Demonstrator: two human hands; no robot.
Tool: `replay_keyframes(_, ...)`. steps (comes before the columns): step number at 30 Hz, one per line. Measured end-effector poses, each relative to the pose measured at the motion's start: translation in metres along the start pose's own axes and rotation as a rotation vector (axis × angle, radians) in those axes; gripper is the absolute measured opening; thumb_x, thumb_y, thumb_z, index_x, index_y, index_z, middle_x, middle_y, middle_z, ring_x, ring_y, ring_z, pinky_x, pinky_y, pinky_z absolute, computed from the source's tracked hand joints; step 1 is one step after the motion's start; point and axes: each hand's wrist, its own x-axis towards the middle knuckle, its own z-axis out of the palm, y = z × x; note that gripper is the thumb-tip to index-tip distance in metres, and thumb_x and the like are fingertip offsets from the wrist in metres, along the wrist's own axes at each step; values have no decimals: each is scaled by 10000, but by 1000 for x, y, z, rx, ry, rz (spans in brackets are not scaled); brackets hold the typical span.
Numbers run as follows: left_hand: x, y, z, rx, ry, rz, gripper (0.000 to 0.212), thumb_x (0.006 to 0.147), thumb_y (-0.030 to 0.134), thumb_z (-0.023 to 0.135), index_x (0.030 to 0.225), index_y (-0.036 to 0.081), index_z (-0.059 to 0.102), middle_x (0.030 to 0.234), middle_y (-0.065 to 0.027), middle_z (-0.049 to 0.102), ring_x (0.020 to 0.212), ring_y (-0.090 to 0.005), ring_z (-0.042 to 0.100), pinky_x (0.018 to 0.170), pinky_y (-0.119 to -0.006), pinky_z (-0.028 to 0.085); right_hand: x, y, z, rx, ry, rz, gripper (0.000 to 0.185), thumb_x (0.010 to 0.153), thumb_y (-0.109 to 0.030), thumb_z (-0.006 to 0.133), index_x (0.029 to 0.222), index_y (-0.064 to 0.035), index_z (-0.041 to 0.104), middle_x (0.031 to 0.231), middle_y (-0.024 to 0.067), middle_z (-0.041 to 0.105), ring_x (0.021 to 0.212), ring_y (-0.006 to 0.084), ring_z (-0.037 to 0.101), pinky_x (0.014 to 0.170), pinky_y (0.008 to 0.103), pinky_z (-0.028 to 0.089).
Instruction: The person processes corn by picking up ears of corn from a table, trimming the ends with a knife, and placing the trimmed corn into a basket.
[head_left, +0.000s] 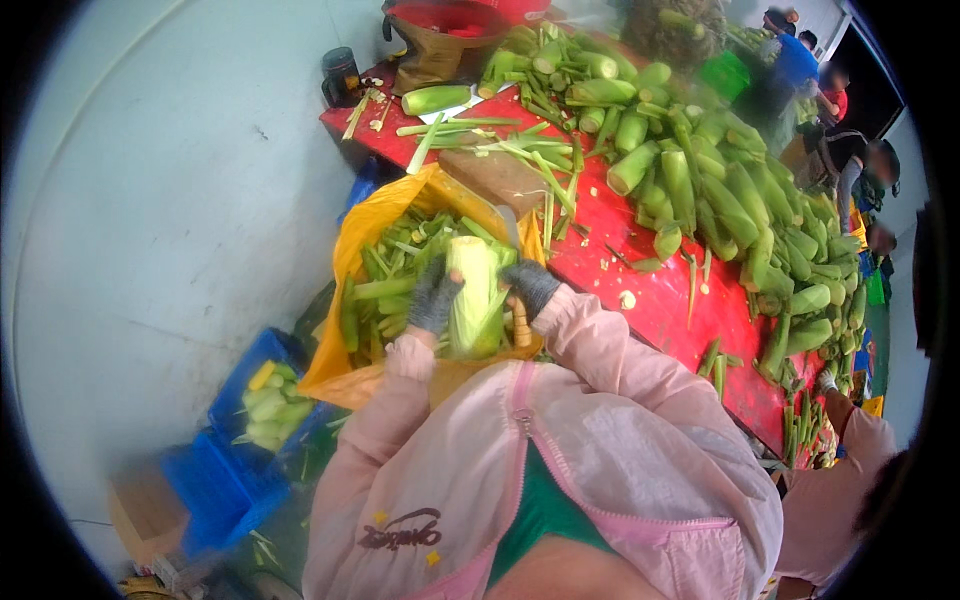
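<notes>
An ear of corn (471, 300), its husk partly peeled to pale green leaves, stands nearly upright between my hands. My left hand (435, 296), in a dark fingerless glove, grips its left side. On the other side my right hand (532, 288), gloved alike, has its fingers at the outer husk. A knife with a ribbed tan handle (520, 324) is in that same hand, and its grey blade points away from me. Beneath lies a yellow sack (346, 300), wide at the mouth and filled with stripped green husks (386, 289).
A red table (600, 225) carries a large heap of unpeeled corn (720, 195), a brown block (491, 176) and husk scraps. Left of me, a blue crate (236, 390) holds peeled ears (274, 409). A co-worker's arm (836, 409) reaches in at right; other people stand farther back.
</notes>
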Motion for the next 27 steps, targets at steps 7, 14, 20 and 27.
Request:
replay_keyframes(7,15,-8,24,258,370,277,557,732,223,691,1157,-16,423,1036,-99,520,919,-192,512,810,-269,429,-19,18,41,21,48,-214,73,691,-1,571,736,-21,517,578,42,512,393,108,439,354,241,348)
replay_keyframes(14,53,-24,-20,128,593,85,489,751,373,645,1057,9,529,973,-96,557,866,-185,528,759,-295,435,-40,9,45,255,27,-288,104,669,26,553,761,-14,528,604,58,520,434,128,454,404,238,381)
replay_keyframes(20,73,-17,-103,-654,502,17,595,790,516,512,1157,50,468,1121,-126,510,976,-243,505,833,-355,430,-42,11,4,128,261,-492,48,684,-40,568,659,-18,534,528,48,496,385,144,441,366,250,351)
replay_keyframes(27,65,11,-92,-163,707,141,611,764,452,581,1160,5,454,1057,-157,521,880,-253,536,773,-355,462,-12,-23,-23,-208,330,-316,404,713,-267,674,958,29,550,789,115,581,634,181,552,581,298,468)
